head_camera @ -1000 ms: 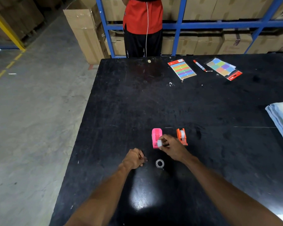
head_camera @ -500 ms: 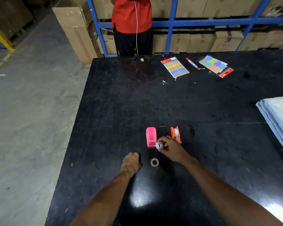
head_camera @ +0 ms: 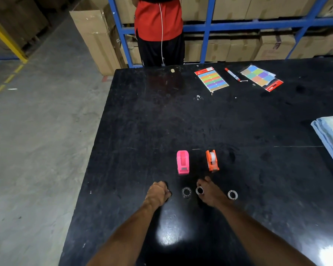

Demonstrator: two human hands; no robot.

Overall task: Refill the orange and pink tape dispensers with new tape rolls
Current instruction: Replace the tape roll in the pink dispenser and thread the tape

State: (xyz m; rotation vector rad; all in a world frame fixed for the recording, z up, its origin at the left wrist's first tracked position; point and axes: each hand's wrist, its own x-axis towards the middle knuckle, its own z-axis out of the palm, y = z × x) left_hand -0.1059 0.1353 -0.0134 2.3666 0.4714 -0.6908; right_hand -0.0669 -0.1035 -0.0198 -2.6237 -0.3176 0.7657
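The pink tape dispenser (head_camera: 183,162) stands on the black table (head_camera: 200,120), its slot showing no roll. To its right, the orange tape dispenser (head_camera: 212,160) holds a clear tape roll. My right hand (head_camera: 210,193) is below the orange one, low over the table, pinching a small white tape roll (head_camera: 199,190) at its fingertips. A ring-shaped roll (head_camera: 186,192) lies between my hands, and another roll (head_camera: 232,194) lies right of my right hand. My left hand (head_camera: 158,192) rests as a fist to the left.
Two packs of coloured labels (head_camera: 211,79) (head_camera: 261,77) and a red marker (head_camera: 232,74) lie at the table's far edge. A folded blue cloth (head_camera: 331,135) is at the right edge. A person in a red shirt (head_camera: 159,18) stands behind the table before blue shelving with cartons.
My right hand has pulled back from the pink dispenser toward me, still with the small roll. A roll to its right has come into view. My left fist stays put.
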